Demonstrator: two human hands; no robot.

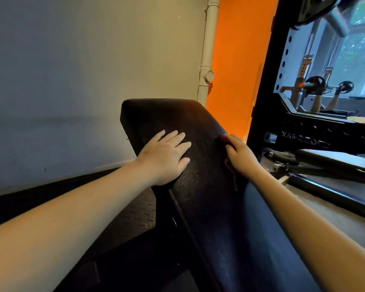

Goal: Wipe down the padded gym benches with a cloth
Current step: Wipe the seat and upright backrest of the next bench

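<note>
Black bench pad [198, 165], orange wall [236, 60].

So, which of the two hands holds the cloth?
The right hand, at the bench pad's right edge, grips the dark reddish cloth; the left hand lies flat on the pad, fingers straight.

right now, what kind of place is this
Most likely a gym: a black padded bench in front, a black rack with hole-punched uprights to the right, and barbells loaded with weight plates beyond it.

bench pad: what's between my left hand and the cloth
Bare black pad only, between the left hand and the cloth the right hand grips; head view.
</note>
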